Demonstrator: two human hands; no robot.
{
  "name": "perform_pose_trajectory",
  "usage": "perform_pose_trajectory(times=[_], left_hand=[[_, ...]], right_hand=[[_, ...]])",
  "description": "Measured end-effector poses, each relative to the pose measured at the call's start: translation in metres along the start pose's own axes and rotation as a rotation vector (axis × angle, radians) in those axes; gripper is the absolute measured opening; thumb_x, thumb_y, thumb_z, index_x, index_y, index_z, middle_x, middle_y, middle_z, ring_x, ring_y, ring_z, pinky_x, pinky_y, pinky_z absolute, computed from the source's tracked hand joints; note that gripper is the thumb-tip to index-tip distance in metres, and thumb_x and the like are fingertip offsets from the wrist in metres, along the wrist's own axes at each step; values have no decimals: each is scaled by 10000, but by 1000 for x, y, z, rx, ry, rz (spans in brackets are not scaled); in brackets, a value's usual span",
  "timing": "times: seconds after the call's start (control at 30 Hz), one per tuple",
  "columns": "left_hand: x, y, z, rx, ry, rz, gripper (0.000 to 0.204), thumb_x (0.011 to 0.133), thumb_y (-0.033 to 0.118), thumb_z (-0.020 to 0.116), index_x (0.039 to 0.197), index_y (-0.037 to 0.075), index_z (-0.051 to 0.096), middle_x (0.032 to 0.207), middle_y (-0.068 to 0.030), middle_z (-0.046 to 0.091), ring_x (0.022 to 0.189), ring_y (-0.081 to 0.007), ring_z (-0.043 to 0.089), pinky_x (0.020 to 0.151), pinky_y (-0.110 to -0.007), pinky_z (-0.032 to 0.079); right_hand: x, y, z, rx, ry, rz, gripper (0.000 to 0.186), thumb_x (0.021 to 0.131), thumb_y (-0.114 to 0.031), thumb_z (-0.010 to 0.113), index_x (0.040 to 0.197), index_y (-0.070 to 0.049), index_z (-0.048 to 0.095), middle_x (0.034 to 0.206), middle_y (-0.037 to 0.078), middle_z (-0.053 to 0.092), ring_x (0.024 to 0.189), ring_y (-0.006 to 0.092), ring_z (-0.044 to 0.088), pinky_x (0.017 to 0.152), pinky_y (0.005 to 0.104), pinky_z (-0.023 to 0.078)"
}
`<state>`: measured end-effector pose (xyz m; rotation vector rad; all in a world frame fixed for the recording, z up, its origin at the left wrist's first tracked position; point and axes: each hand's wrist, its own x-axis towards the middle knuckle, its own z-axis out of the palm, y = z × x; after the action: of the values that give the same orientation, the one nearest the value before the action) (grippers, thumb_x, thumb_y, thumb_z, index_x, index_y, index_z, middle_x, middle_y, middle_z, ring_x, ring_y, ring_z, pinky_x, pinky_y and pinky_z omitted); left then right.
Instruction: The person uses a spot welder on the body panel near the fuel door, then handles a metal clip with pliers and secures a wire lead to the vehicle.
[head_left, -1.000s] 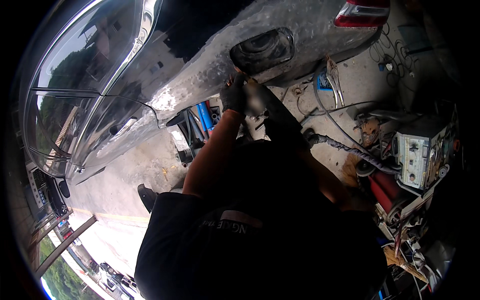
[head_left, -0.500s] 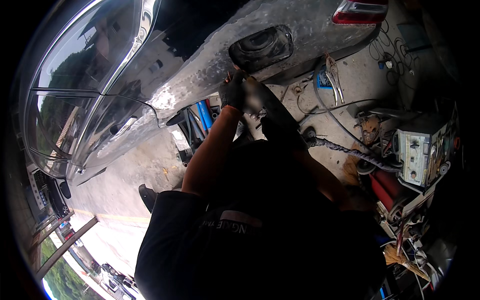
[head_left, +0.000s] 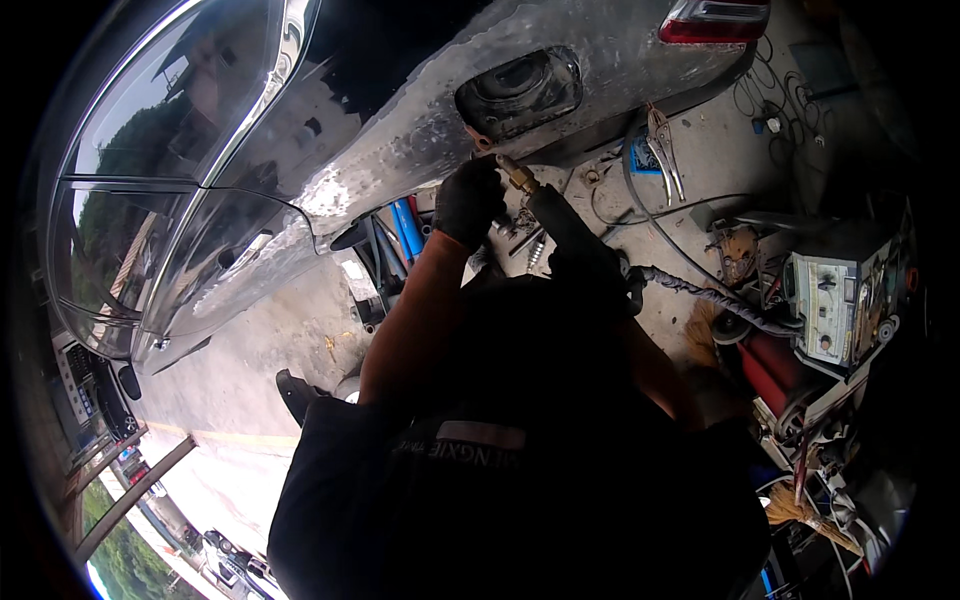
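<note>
Reference landmark: the dark recess [head_left: 522, 95] in the car's rear body panel [head_left: 410, 130], which has a dull, patchy bare surface around the opening. Directions are as seen by the wearer.

Left grip [head_left: 469, 203]: dark-gloved hand, positioned just below the recess. The fingers are curled; whether they hold anything cannot be told. A copper-coloured tab [head_left: 479, 138] sits just beyond the fingertips, at the recess's lower left edge.

Right grip [head_left: 580, 252]: below and right of the recess, in deep shadow. It is closed around the dark handle of a brass-fitted tool [head_left: 521, 177]; individual finger positions cannot be told. The tool's tip points up and left, below the recess and near the left grip.

Surrounding items: locking pliers [head_left: 662, 152] lie right of the recess, over a blue tray [head_left: 643, 150]. The red tail lamp [head_left: 712, 20] is above and right of the recess. A box-shaped machine [head_left: 828, 310] stands well to the lower right of the recess, with a wrapped cable [head_left: 710, 298] extending toward it.
</note>
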<state>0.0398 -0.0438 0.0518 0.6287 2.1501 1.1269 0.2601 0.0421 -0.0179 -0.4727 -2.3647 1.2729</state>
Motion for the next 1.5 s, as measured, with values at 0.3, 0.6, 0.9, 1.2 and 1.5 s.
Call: perform_pose_trajectory(times=[0.3,0.6,0.9,1.2,1.5], left_hand=[[24,-34,-14,-696,-112,-66,271,896,256,618,1104,87,579,713,3,537,588,-127,538,544,-251,454],[39,-77,-1,18,74,169,195,984,249,479,1061,108,588,803,1,556,616,-116,509,527,-255,415],[26,-15,-12,149,8,225,167,928,154,501,1032,94,617,703,-14,544,595,-115,527,511,-253,418],[46,-25,-2,-1118,-84,-472,94,900,221,564,908,141,614,625,33,487,488,-94,468,411,-232,362],[73,-73,5,-425,-25,-106,156,865,98,570,1017,105,603,755,-20,578,657,-141,564,544,-270,442]], right_hand=[[14,-13,-9,-49,-25,11,295,805,-91,660,1088,-24,614,835,102,641,742,229,633,646,325,507],[25,-25,-8,43,-95,126,272,824,-99,644,1080,-15,609,802,97,634,702,192,620,620,315,500],[51,-47,-21,204,-174,342,251,844,-107,628,1072,-6,603,768,92,627,662,156,607,595,305,492],[52,-33,-15,153,-184,263,269,835,-102,584,1089,-14,600,738,70,590,646,165,561,602,326,463],[54,-18,-3,-43,-251,167,246,878,-155,541,1079,-18,579,899,93,635,818,217,619,699,355,503]])
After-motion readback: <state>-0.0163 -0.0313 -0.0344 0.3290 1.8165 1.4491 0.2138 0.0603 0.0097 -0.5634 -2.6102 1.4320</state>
